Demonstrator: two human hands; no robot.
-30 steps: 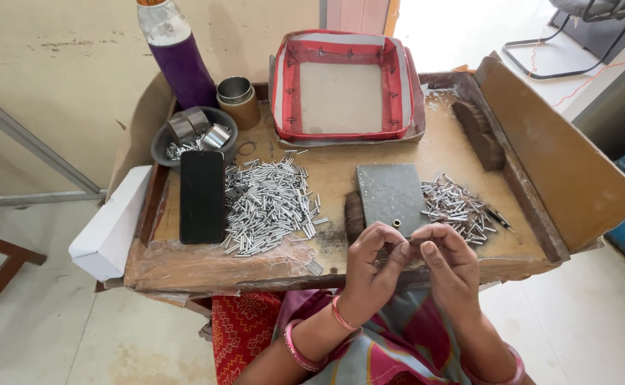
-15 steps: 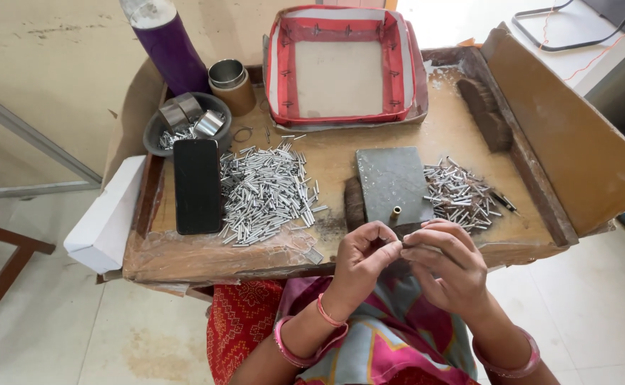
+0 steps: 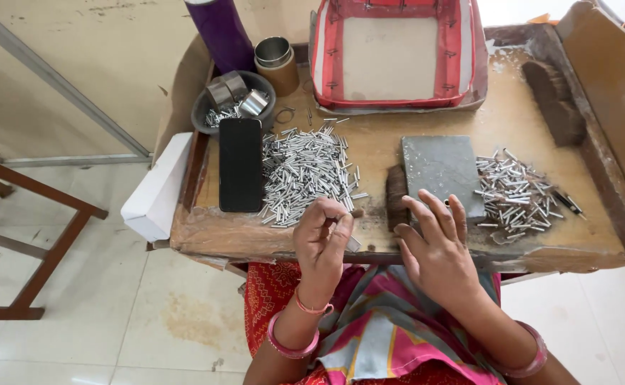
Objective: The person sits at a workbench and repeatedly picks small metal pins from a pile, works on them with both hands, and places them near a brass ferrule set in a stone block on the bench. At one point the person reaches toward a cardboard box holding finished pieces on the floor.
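Note:
My left hand point(image 3: 321, 239) pinches a small silver tube between thumb and fingers at the near edge of the wooden tray point(image 3: 369, 239), just below a large pile of silver tubes point(image 3: 304, 172). My right hand point(image 3: 437, 246) is flat with fingers spread, its fingertips touching the near edge of a grey stone slab point(image 3: 441, 171). A smaller pile of silver tubes point(image 3: 519, 191) lies right of the slab. A dark brush point(image 3: 397, 196) sits between the hands.
A black phone point(image 3: 240, 164) lies left of the big pile. Behind it stand a grey bowl of metal parts point(image 3: 232, 107), a round tin point(image 3: 277, 63) and a purple bottle point(image 3: 220, 32). A red-rimmed tray point(image 3: 398, 53) lies at the back; a white box point(image 3: 157, 187) hangs off the left.
The hands were together in front of the slab; now they have separated. The left hand moved left toward the big pile with a tube, the right opened flat by the slab.

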